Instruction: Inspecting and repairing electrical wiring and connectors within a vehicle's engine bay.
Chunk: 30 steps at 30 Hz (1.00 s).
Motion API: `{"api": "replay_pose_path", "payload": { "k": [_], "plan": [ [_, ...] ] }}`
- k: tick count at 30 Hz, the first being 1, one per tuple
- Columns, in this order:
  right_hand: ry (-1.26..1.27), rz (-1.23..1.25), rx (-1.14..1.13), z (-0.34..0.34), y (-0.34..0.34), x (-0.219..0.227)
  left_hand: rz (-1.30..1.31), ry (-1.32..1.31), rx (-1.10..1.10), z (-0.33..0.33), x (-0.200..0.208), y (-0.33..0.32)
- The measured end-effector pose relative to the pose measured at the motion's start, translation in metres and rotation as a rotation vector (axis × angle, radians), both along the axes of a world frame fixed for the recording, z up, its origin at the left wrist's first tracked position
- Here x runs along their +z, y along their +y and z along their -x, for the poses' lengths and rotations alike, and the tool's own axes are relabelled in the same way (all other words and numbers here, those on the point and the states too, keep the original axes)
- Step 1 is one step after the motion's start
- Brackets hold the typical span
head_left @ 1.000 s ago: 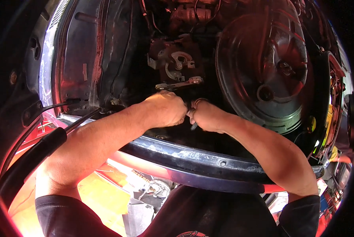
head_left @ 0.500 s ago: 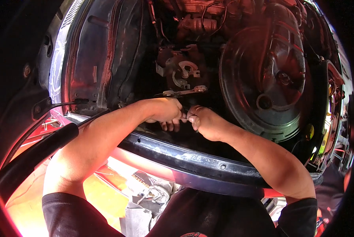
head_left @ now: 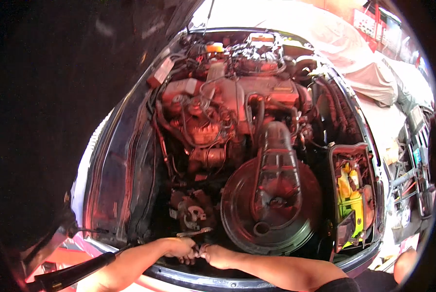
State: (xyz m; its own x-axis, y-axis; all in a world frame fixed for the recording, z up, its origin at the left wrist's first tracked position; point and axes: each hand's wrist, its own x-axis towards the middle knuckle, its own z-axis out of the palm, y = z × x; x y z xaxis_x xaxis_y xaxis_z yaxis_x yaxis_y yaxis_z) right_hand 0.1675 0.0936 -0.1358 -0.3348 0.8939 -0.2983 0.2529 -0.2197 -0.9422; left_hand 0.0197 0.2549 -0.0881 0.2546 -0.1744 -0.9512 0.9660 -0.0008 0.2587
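Observation:
Low in the engine bay, just inside the front edge, my two hands meet fingertip to fingertip. My left hand (head_left: 180, 248) is closed in a loose curl, thumb and forefinger against my right fingers. My right hand (head_left: 215, 255) is closed in a pinch. Whatever small thing lies between them is too small to make out. Just beyond my left hand is a short metal bar with rounded ends (head_left: 194, 232). Behind it sits a grimy metal bracket with a curved plate (head_left: 192, 214). To the right of it stands a large round black air cleaner housing (head_left: 232, 214).
A dirty engine (head_left: 247, 95) fills the far middle. The raised hood (head_left: 76, 87) looms at left, with a black strut (head_left: 76, 273) beside my left forearm. An open box with yellow parts (head_left: 357, 194) sits at right. The front crossmember (head_left: 213, 282) runs below my hands.
The view has tilted up and now takes in the whole engine bay, so my hands appear lower. They remain together at about the same spot behind the front edge.

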Motion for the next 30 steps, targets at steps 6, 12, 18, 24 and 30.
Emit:
{"api": "replay_pose_path", "payload": {
  "k": [6, 12, 18, 24, 30],
  "plan": [
    [-0.047, 0.003, 0.042, -0.013, 0.007, 0.015, -0.432, -0.309, -0.292, -0.025, 0.041, -0.019],
    [-0.019, -0.022, 0.051, -0.011, 0.008, 0.002, -0.765, -0.523, -0.575, -0.025, 0.061, -0.033],
    [0.14, 0.422, -0.109, -0.027, 0.01, 0.065, -0.861, -0.582, -0.799, -0.041, 0.073, -0.042],
    [-0.108, 0.132, -0.068, -0.008, 0.0, -0.019, -0.648, -0.547, -0.521, -0.027, 0.037, -0.027],
    [-0.04, 0.147, -0.056, -0.01, 0.006, 0.022, -0.077, -0.068, 0.282, -0.012, 0.034, -0.011]
  ]
}}
